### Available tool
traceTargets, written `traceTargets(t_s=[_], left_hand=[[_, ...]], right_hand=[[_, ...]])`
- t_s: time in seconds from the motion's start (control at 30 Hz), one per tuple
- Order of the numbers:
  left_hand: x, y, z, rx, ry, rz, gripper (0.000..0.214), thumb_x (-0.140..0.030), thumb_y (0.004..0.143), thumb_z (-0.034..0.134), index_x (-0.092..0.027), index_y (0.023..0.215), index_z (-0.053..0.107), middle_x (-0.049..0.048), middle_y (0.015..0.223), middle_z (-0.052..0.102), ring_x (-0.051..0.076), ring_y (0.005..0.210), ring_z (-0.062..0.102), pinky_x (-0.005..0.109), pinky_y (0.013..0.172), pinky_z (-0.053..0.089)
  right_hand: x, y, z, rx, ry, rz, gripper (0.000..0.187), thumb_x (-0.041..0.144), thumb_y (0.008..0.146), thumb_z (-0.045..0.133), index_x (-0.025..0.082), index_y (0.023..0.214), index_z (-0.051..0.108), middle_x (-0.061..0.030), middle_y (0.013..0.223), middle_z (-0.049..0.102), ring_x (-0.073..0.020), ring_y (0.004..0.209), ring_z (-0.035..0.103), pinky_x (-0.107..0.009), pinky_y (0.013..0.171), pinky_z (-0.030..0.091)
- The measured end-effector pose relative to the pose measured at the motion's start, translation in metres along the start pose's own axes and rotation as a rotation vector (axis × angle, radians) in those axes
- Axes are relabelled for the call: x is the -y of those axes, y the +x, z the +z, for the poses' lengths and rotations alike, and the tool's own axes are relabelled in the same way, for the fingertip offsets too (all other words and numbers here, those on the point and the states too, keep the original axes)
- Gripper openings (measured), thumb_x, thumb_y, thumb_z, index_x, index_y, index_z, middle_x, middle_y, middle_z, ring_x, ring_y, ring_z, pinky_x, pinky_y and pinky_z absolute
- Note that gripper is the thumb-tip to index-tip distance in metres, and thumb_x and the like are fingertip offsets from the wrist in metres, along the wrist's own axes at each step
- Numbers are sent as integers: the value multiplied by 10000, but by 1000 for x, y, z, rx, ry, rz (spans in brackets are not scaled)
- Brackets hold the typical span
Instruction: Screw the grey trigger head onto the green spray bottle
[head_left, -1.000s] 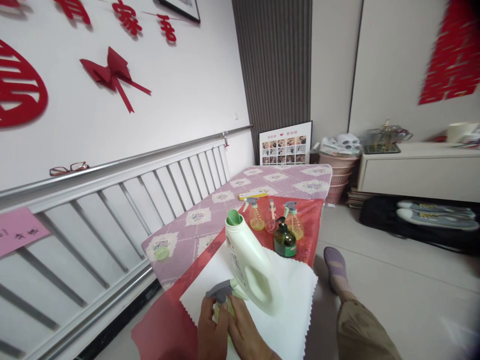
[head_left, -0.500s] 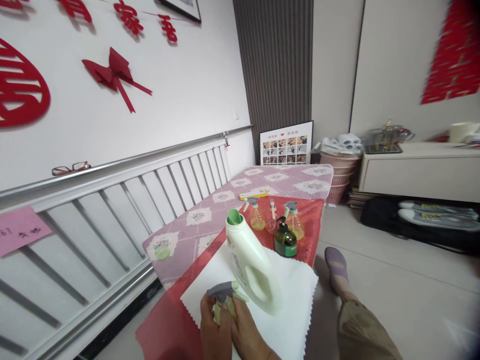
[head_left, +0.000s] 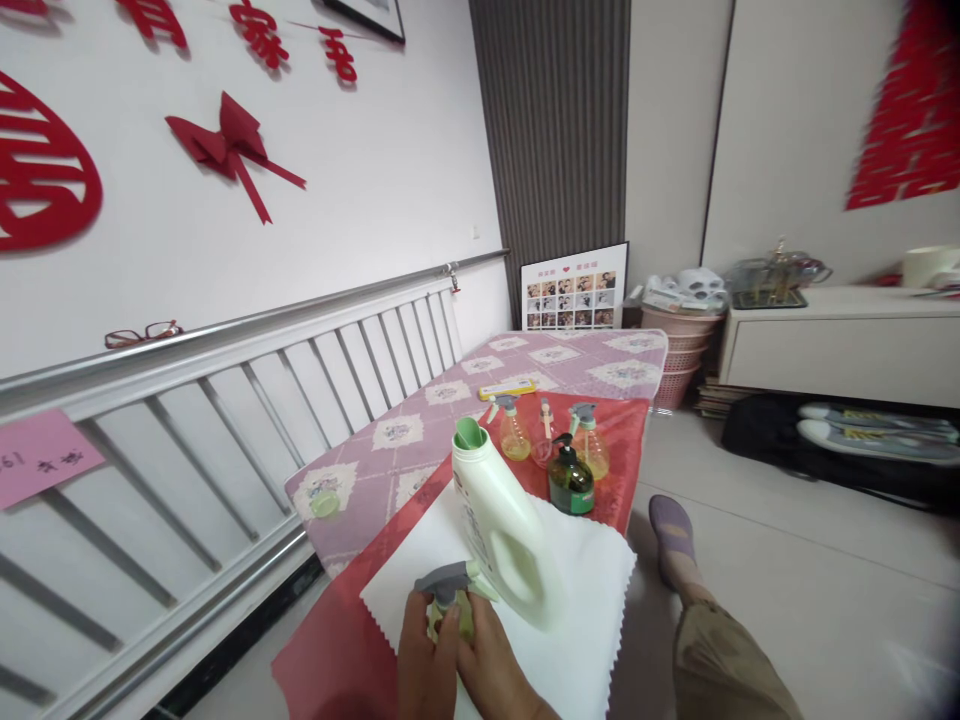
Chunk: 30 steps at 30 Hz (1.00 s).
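Hands meet at the counter's near edge: left hand (head_left: 426,655) and right hand (head_left: 491,670) both grip a small spray bottle (head_left: 448,598) over the white cloth (head_left: 585,600), touching the open jug (head_left: 501,535) just behind it.

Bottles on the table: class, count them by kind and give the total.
Trigger spray bottles: 3, one in the hands, two at the back
Large detergent jug: 1
Dark green pump bottle: 1
Small pink bottle: 1
Total: 6
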<state>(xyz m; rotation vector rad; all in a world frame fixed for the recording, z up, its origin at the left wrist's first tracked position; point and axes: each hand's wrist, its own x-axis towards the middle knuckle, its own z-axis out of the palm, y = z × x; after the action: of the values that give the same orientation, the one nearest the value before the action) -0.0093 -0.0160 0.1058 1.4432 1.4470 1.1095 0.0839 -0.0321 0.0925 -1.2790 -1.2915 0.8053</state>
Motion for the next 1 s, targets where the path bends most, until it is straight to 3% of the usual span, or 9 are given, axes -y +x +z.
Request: traceTargets(t_s=[0.17, 0.3, 0.4, 0.63, 0.8, 1.0], left_hand=[[0, 2, -11, 81, 61, 85, 336, -473, 827, 493, -221, 1034, 574, 80, 1046, 689, 253, 1000, 615, 402, 922, 455], [1, 5, -17, 148, 45, 90, 321, -455, 815, 546, -231, 1034, 615, 74, 1052, 699, 258, 1061, 608, 402, 965, 461], [6, 8, -17, 147, -12, 88, 350, -487, 810, 564, -230, 1037, 628, 84, 1112, 697, 266, 1112, 605, 411, 1012, 453], [21, 12, -8, 202, -80, 60, 562, -544, 867, 474, -172, 1287, 506, 150, 1409, 551, 271, 1322, 493, 424, 1161, 338], [26, 11, -8, 157, -138, 8, 551, -557, 839, 497, -205, 1260, 551, 117, 1441, 544, 273, 1340, 491, 407, 1157, 361], [37, 10, -6, 110, -133, -120, 636, -622, 776, 542, -196, 1248, 537, 148, 1450, 527, 308, 1389, 431, 443, 1184, 315]], right_hand=[[-11, -2, -6, 70, -32, -104, 419, 426, 939, 448, 171, 1237, 596, -176, 1205, 672, -301, 1136, 622, -498, 1025, 484], [-7, -2, -13, 116, 22, -42, 516, 494, 967, 394, 169, 1344, 531, -171, 1382, 584, -289, 1323, 503, -484, 1160, 354], [1, -1, -14, 115, 75, -16, 518, 509, 989, 339, 181, 1342, 529, -151, 1386, 584, -259, 1329, 495, -466, 1182, 318], [5, 2, -10, 124, 72, -3, 533, 534, 983, 330, 171, 1296, 565, -159, 1324, 611, -264, 1296, 508, -483, 1172, 318], [7, 4, -15, 188, 12, -3, 518, 504, 988, 336, 192, 1354, 529, -144, 1389, 567, -260, 1348, 453, -495, 1190, 272], [8, 10, -20, 224, -44, -10, 431, 453, 977, 389, 207, 1241, 625, -129, 1222, 668, -285, 1161, 594, -491, 1052, 441]])
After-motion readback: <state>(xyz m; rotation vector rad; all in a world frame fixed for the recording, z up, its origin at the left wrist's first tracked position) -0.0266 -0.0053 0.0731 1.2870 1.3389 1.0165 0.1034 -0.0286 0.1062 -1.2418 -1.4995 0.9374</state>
